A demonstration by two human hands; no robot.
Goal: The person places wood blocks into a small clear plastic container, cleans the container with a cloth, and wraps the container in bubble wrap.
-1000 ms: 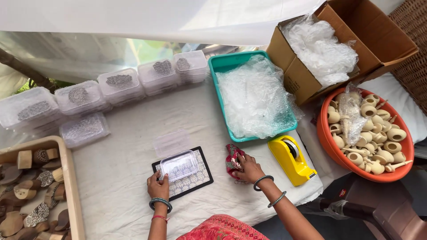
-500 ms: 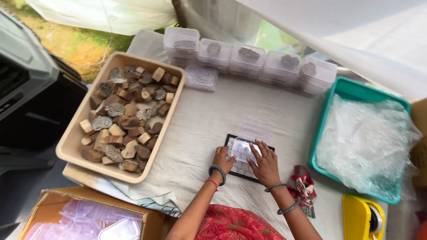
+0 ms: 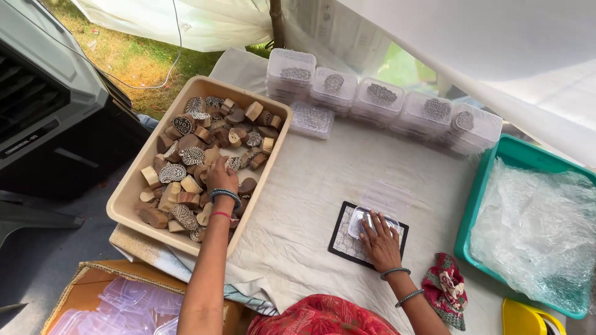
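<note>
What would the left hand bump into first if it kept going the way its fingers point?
The left hand points up the beige tray, so it would likely first meet the carved wooden blocks just ahead of its fingertips, though depth is hard to judge.

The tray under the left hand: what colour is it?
Beige, or cream: the tray of wooden blocks, clearest in the head view.

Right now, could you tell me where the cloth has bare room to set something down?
Free: the white cloth between the beige tray, the black mat and the row of clear boxes. Crowded: the tray, packed with wooden blocks, and the teal bin.
</note>
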